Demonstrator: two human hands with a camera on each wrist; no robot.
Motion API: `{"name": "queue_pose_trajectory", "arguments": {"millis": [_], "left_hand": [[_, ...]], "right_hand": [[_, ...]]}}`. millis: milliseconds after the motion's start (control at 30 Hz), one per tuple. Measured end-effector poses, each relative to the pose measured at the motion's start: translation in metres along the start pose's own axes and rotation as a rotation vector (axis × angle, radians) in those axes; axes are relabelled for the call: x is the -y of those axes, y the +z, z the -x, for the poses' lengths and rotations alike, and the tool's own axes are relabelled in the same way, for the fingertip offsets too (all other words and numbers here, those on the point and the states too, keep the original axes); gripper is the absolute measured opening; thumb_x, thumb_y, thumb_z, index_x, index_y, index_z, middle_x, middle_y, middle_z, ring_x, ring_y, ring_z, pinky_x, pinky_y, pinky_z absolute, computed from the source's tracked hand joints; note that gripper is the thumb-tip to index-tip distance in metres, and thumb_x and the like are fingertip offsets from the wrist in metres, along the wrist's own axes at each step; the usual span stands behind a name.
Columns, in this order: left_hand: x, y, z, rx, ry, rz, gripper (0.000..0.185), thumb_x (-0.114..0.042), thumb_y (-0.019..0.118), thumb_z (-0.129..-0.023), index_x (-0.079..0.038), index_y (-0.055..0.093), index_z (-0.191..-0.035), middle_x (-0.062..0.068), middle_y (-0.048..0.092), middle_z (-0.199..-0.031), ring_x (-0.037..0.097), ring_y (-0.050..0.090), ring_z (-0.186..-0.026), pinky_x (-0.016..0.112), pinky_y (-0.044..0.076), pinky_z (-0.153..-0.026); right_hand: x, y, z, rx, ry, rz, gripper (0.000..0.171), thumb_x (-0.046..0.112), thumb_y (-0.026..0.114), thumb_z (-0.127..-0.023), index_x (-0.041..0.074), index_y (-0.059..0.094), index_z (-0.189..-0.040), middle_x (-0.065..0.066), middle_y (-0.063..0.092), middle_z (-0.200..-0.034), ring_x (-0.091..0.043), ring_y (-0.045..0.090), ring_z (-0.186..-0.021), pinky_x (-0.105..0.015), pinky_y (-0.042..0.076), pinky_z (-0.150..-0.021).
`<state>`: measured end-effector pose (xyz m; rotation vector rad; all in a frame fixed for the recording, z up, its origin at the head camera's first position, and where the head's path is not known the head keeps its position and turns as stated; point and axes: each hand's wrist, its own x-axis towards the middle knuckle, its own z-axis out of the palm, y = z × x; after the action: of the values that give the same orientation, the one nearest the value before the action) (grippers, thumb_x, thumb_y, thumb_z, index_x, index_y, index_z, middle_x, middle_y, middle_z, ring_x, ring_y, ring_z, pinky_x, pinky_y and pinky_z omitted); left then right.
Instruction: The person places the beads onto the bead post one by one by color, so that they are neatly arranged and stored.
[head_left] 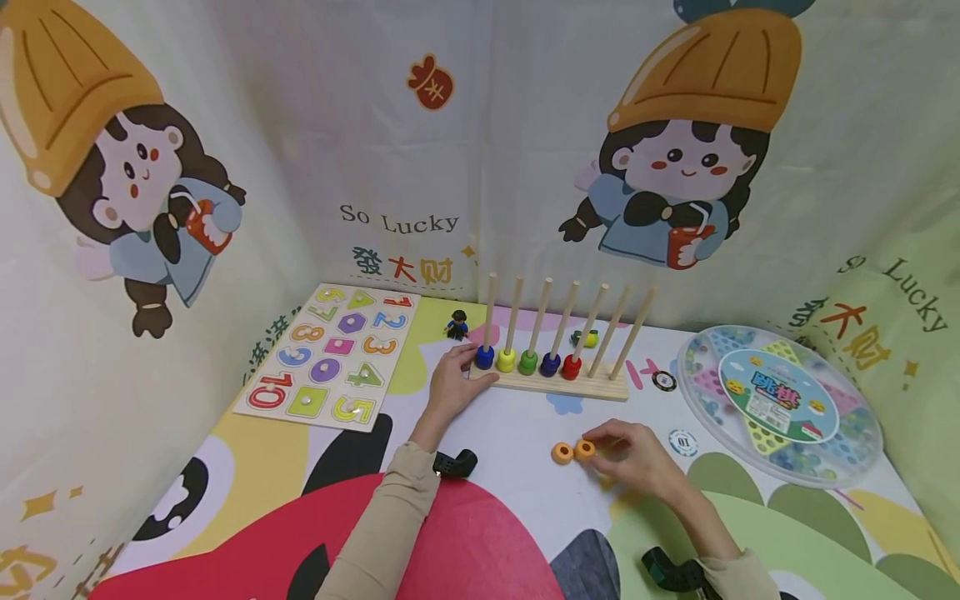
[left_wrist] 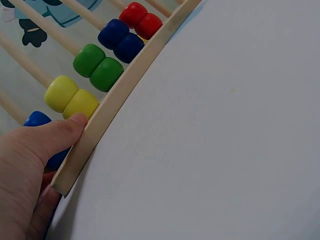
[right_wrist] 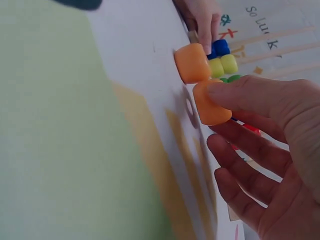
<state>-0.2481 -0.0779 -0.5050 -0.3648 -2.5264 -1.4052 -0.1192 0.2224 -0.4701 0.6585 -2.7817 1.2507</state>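
The right hand (head_left: 637, 462) pinches one orange wooden ring bead (head_left: 584, 450); the wooden peg rack (head_left: 555, 379) stands beyond it, steadied by the left hand (head_left: 450, 385), whose fingers lie flat.

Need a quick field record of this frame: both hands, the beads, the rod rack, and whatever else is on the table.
left hand: rests on the left end of the wooden rack, thumb on its base
right hand: fingertips on one orange bead
second orange bead: on the table beside the first, not held
rack: seven upright rods; blue, yellow, green, dark blue, red beads on the first five, last two bare
number puzzle board: far left
round game box: far right
toy figure: behind the rack
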Motion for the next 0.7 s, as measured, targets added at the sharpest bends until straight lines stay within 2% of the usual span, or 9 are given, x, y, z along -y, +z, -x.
{"name": "queue_pose_trajectory", "arguments": {"millis": [300,533,700], "left_hand": [[0.0,0.0,0.0,0.007,-0.008,0.0,0.059,-0.025,0.086,-0.077,0.004,0.065,-0.125,0.015,0.06,-0.13,0.03,0.059,-0.114,0.037,0.054,-0.094],[0.002,0.0,0.0,-0.002,0.006,-0.001,0.059,-0.025,0.086,-0.076,0.005,0.066,-0.124,0.016,0.06,-0.13,0.031,0.059,-0.114,0.037,0.054,-0.093],[0.002,0.001,-0.001,0.0,0.012,-0.004,0.059,-0.025,0.086,-0.077,0.005,0.066,-0.123,0.015,0.06,-0.13,0.031,0.059,-0.114,0.038,0.054,-0.093]], "right_hand": [[0.001,-0.004,-0.003,-0.111,0.004,-0.048,0.024,0.0,0.081,-0.077,0.003,0.075,-0.1,-0.006,0.072,-0.094,-0.009,0.065,-0.079,-0.03,0.059,-0.069],[0.003,-0.01,-0.006,-0.149,-0.029,-0.032,0.025,0.0,0.08,-0.078,0.001,0.074,-0.102,-0.009,0.072,-0.096,-0.008,0.065,-0.078,-0.028,0.059,-0.068],[0.004,-0.015,-0.01,-0.191,-0.045,0.005,0.026,-0.004,0.08,-0.077,-0.002,0.073,-0.102,-0.012,0.073,-0.094,-0.013,0.067,-0.077,-0.029,0.059,-0.066]]}}
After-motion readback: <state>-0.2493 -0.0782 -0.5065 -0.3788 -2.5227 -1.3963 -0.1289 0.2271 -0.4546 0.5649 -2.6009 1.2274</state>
